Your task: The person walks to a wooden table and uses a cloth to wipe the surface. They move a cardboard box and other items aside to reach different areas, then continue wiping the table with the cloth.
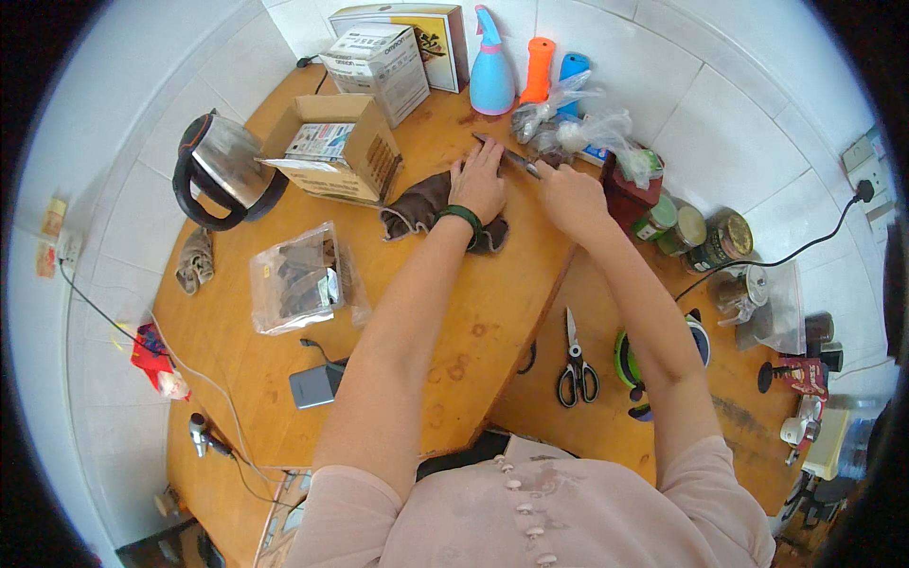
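Observation:
My right hand is closed around the near end of a knife, whose narrow dark blade points to the far left. Its handle is hidden in my fist. Over a crumpled dark brown cloth lies my left hand, with a green band at the wrist. Its fingers are bent and close together, the tips right beside the blade's far end. Whatever lies under that palm is hidden. More of the cloth shows below the wrist, on the wooden table.
An opened carton and a steel kettle stand left. Behind are a blue spray bottle and an orange flashlight. Jars line the right wall. Scissors lie on the lower right surface; a clear bag lies left.

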The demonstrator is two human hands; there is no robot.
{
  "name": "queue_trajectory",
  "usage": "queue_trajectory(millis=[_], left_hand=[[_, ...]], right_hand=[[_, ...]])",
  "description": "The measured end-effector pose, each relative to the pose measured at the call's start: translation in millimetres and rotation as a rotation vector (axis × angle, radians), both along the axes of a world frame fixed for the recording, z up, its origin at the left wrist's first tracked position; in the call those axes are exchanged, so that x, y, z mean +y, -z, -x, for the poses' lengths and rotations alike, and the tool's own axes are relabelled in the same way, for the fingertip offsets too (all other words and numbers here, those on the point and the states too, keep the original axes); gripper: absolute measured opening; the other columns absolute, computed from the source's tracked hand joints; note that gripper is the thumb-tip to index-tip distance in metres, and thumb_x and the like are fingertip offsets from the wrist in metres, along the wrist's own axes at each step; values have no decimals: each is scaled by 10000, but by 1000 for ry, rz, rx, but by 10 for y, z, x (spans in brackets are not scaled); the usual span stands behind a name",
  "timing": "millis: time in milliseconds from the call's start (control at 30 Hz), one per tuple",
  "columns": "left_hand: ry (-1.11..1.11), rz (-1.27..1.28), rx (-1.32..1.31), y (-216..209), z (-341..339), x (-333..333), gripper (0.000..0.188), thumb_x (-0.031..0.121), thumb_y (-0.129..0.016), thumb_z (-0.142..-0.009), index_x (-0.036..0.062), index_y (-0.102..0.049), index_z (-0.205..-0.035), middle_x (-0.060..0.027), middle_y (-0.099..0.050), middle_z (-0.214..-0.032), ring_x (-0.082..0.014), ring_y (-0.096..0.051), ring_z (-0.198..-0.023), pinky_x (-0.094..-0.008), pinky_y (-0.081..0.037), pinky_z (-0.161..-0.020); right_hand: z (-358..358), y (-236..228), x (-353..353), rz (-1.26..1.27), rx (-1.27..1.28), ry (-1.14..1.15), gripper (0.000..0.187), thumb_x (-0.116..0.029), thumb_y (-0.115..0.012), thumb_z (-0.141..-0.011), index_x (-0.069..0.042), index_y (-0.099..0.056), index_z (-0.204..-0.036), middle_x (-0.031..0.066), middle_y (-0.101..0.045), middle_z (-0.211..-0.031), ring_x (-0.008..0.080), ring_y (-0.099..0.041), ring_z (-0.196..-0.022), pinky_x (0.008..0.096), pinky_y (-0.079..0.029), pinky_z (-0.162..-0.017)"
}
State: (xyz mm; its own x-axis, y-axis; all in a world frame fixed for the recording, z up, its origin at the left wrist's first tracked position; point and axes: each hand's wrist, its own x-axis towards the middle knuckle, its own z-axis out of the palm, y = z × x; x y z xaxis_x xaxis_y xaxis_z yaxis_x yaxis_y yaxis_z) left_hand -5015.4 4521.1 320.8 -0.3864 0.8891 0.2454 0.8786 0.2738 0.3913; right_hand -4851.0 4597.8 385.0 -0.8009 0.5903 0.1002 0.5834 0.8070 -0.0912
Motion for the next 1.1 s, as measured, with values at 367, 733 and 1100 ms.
queue_trajectory(millis=[367,733,1100], left_hand=[[-17,-24,-32,35,-4,-6,590,146,-542,-866,42,-387,-1426,-140,-348,-1529,-286,-305,-1424,-505,-217,-1149],[-13,13,13,64,3,-3,642,147,-540,-861,56,-344,-1465,-131,-305,-1560,-299,-285,-1435,-501,-218,-1154],[-118,-46,91,-143,-216,-448,740,310,-635,-871,69,-304,-1488,-178,-190,-1586,-382,-146,-1468,-621,-153,-1135]], right_hand=[[22,102,2,-50,70,-23,324,-154,-476,-936,-140,-584,-1241,167,-665,-915,371,-692,-790,481,-561,-671],[7,82,-100,15,41,20,305,-124,-504,-918,-70,-557,-1214,182,-649,-985,376,-693,-855,477,-563,-718],[-370,-154,-169,27,147,145,366,-181,-501,-943,-168,-532,-1308,164,-640,-998,408,-674,-830,494,-554,-710]])
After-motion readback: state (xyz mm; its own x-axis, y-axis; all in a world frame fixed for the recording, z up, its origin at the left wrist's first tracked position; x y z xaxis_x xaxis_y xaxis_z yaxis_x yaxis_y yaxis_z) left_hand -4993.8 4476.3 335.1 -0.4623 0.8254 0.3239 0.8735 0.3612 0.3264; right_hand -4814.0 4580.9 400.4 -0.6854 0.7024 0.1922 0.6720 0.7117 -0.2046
